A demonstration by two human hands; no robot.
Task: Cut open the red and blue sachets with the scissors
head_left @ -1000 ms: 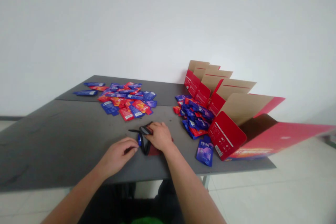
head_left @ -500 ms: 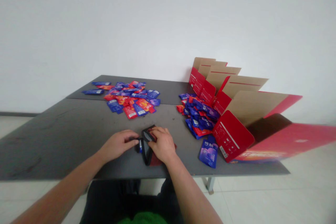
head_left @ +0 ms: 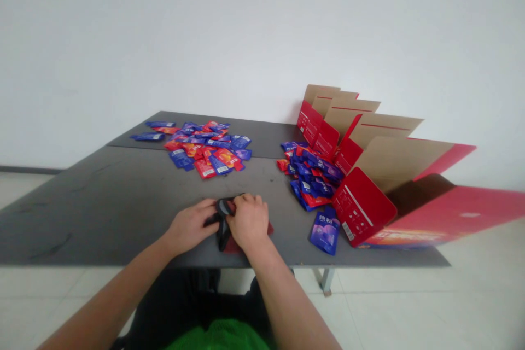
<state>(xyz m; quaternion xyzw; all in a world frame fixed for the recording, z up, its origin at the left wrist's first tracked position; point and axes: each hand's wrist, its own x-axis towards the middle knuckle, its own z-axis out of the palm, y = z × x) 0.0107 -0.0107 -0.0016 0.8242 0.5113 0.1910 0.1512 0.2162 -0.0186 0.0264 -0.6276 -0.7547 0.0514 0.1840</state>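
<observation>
On the dark table near its front edge lies a black tool [head_left: 223, 234] that looks like a tape dispenser, with a reddish-brown part [head_left: 233, 246] on its right side. My hands hide much of its shape. My left hand [head_left: 192, 227] is closed round its left side, thumb and fingers gripping a narrow black piece. From the right, my right hand [head_left: 249, 220] is curled over the top, its fingertips pressed on the tool. A purple pouch [head_left: 325, 232] lies flat to the right of my right hand.
Several red and brown cartons [head_left: 363, 208] stand with raised flaps along the right side. Against them rests a heap of blue and red pouches [head_left: 311, 178]. Another pouch pile [head_left: 205, 147] spreads over the table [head_left: 110, 197] at back left. A white wall [head_left: 229, 38] rises behind.
My left hand has moved right and closed round the black tool's left side. A small blue and black part beside it is now covered. The view has shifted slightly.
</observation>
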